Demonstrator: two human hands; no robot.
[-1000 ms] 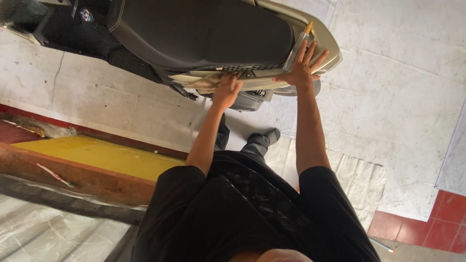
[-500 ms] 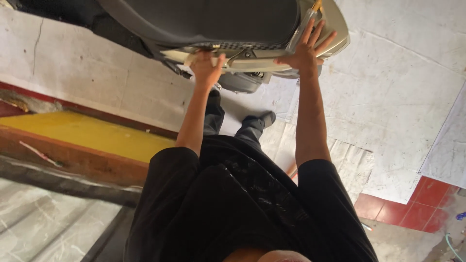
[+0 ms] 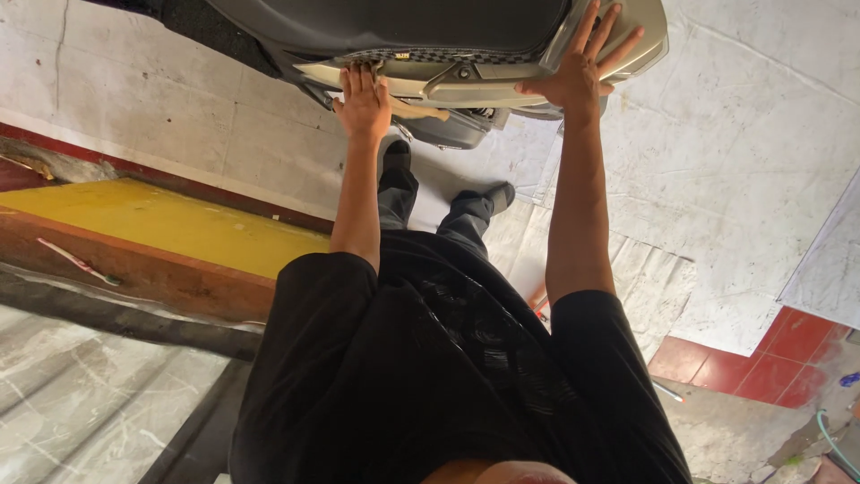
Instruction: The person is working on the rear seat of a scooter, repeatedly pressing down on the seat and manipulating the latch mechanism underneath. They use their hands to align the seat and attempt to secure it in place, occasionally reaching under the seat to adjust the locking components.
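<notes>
Now both hands, left hand (image 3: 363, 100) and right hand (image 3: 578, 72), press flat and open on the grey plastic scooter tail (image 3: 502, 76); sweaty palms might slip off.

The floor (image 3: 735, 170) is pale, stained concrete crossed by joint lines, and the scooter (image 3: 430, 36) and the person's two shoes (image 3: 498, 195) stand on it. Light sheets (image 3: 658, 287) lie spread over the concrete beneath and beside the shoes, meeting red tiles (image 3: 788, 354) at one edge, where a green hose (image 3: 833, 444) lies in the corner. On the other side a yellow strip (image 3: 161, 224) with a red-brown border runs along the concrete, a thin pale stick (image 3: 76, 262) lying on that border.
</notes>
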